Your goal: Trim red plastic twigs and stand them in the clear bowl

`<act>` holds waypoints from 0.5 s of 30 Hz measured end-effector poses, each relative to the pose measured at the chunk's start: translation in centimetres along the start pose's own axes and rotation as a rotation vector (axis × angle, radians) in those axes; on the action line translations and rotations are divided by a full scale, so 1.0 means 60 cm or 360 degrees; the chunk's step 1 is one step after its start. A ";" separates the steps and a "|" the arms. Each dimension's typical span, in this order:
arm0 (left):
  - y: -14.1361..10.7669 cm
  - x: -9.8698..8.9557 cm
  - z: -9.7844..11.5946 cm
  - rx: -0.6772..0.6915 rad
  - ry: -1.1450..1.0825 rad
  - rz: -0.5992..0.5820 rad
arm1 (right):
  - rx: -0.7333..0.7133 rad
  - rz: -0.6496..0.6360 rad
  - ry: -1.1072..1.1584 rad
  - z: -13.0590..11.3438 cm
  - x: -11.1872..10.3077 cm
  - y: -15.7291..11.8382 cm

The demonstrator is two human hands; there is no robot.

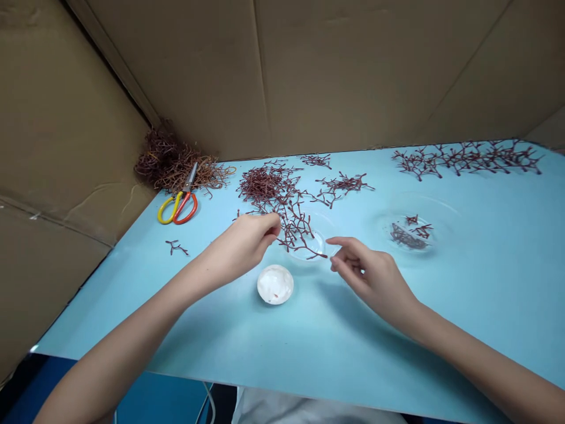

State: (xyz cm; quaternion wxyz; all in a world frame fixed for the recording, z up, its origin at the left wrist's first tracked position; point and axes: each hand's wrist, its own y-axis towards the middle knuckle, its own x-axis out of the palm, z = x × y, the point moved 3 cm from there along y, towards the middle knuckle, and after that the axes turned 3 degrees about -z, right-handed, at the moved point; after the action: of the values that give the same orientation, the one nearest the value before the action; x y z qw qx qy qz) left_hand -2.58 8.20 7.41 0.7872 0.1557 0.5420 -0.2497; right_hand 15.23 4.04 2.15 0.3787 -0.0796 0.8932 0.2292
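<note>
My left hand (260, 231) is closed, pinching a branched reddish-brown twig piece (304, 250) that reaches right over a clear dish (318, 242). My right hand (359, 268) is held just right of the twig's tip, thumb and forefinger apart, with nothing visible between them. Below my left hand sits a small round cup of white paste (275, 285) with a tiny brown speck in it. Behind my left hand lies a pile of dark red twigs (265, 184), and more twigs overlap the clear dish.
Yellow-and-red scissors (179, 206) rest before a tangled brown heap (176, 159) at the back left. A lone twig (177, 247) lies left. Another clear dish (410, 235) holds scraps; a long twig row (468, 159) lies back right. Cardboard walls (309, 76) enclose the blue table (485, 282).
</note>
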 end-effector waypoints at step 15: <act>0.070 -0.009 0.014 -0.0090 0.0342 -0.0196 | 0.0191 -0.0058 0.0048 0.041 -0.024 -0.020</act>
State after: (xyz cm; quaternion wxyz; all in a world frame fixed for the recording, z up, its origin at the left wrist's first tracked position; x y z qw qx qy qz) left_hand 0.26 11.34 8.14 0.7119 0.1257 0.6385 -0.2639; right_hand 18.19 4.08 1.26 0.3733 -0.0765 0.9093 0.1672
